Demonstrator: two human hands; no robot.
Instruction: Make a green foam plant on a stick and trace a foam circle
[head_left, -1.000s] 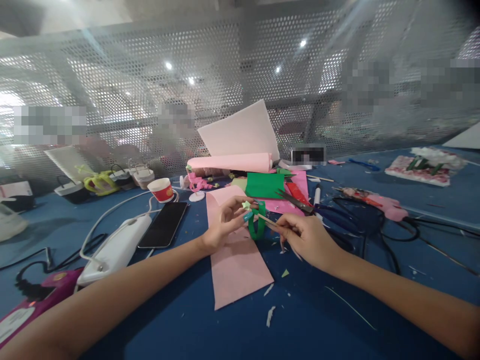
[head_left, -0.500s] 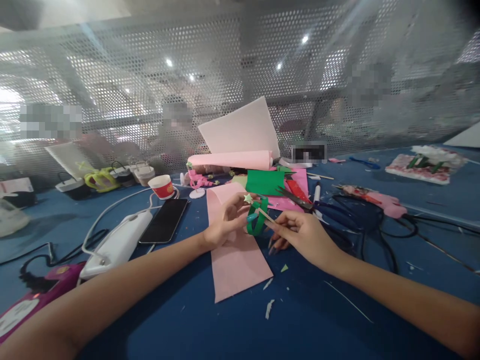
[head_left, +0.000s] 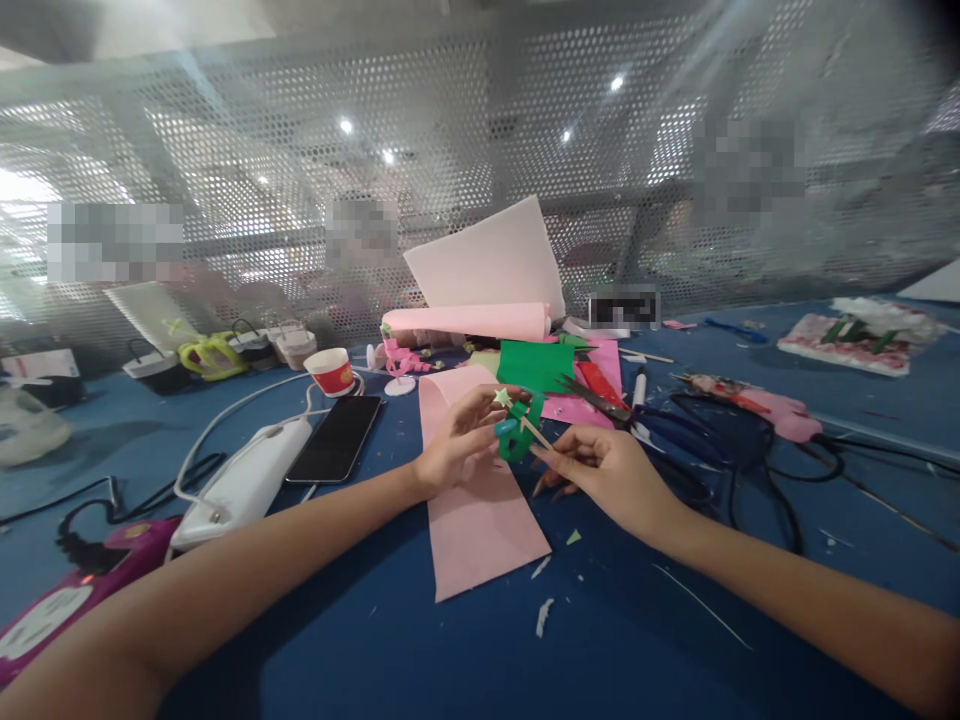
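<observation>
My left hand [head_left: 465, 435] is closed on a looped green paper strip [head_left: 516, 440], over a pink sheet [head_left: 484, 545]. A small pale-green star [head_left: 502, 398] shows at its fingertips, at the upper left of the loops. My right hand [head_left: 592, 460] pinches a thin wooden stick [head_left: 537, 431], whose far end lies against the green loops. Beyond my hands lie a green sheet [head_left: 536, 365] and a pair of scissors [head_left: 600, 400] with dark blades and blue handles.
To the left are a phone [head_left: 337, 438], a white power strip [head_left: 244, 482] and a red paper cup [head_left: 330, 372]. A pink glue gun [head_left: 780, 408] with black cable lies right. A pink roll [head_left: 469, 321] lies behind, before a perforated metal screen [head_left: 450, 150].
The green loops have turned and now look more bunched together. The stick's tip has moved up and left, nearer the star. The whole view has shifted slightly.
</observation>
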